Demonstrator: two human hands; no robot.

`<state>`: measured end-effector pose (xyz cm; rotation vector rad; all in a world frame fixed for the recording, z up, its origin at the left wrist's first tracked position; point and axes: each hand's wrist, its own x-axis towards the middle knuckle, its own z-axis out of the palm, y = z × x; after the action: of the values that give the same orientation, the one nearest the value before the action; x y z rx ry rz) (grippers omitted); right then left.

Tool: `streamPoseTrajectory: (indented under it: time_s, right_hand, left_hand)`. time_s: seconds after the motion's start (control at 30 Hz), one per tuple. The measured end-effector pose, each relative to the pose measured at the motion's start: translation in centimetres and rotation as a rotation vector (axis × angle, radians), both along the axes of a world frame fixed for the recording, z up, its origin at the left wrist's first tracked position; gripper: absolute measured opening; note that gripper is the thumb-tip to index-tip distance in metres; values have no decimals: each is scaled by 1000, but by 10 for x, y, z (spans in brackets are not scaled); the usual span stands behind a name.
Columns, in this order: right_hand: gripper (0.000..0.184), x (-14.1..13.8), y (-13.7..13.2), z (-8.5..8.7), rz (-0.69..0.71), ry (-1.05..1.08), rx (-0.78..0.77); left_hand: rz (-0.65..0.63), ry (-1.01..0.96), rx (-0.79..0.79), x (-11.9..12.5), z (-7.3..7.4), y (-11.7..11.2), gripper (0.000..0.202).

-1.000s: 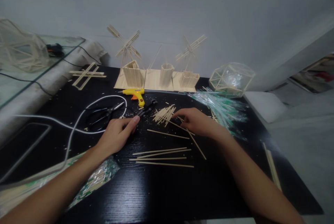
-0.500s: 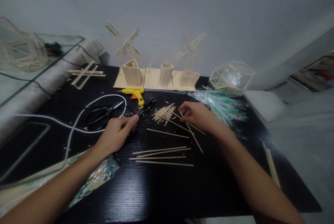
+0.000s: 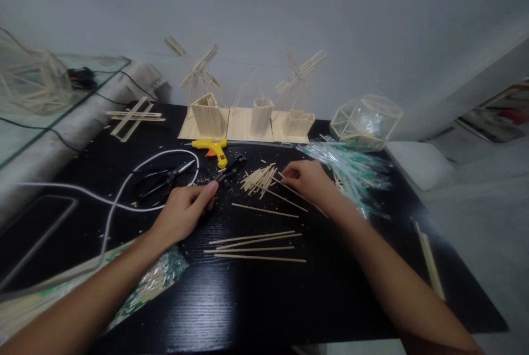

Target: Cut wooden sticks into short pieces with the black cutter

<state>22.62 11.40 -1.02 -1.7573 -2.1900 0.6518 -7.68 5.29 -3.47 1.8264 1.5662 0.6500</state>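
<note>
My left hand [image 3: 185,211] is closed around black-handled pliers [image 3: 232,168], whose dark jaws point up and to the right. My right hand [image 3: 308,181] has its fingertips pinched on a thin wooden stick [image 3: 317,209], part of which the hand covers. Just left of those fingers lies a heap of short cut sticks [image 3: 259,180], with one longer stick running out of it. A single stick [image 3: 264,210] lies below the heap. Nearer to me, several long sticks [image 3: 258,248] rest roughly side by side on the black table [image 3: 256,300].
Behind the hands are a yellow glue gun [image 3: 212,148], black scissors [image 3: 165,184] and a white cable [image 3: 119,200]. Stick models on wooden bases [image 3: 250,123] stand by the wall. Plastic-wrapped bundles lie right [image 3: 351,170] and front left [image 3: 152,283]. A stick polyhedron [image 3: 367,120] sits back right.
The stick that slanted down toward me from my right hand no longer shows at that angle. My right hand has shifted slightly; my left hand keeps its hold on the pliers.
</note>
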Motion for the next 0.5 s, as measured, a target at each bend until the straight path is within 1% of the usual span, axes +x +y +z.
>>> streamPoseTrajectory:
  time_s: [0.13,0.27,0.37,0.5]
  right_hand:
    - [6,-5,-1,-10,43,-99,-17]
    - [16,-7,-2,-17,59,-149,-10]
    - [18,-8,-4,-14,64,-192,2]
    - [15,-12,-12,-3,96,-192,19]
  left_hand:
    - [-6,3,5,0,0,0,66]
    - [-13,16,10,0,0,0,65]
    - [-14,15,10,0,0,0,64]
    - [-13,10,11,1,2,0,64]
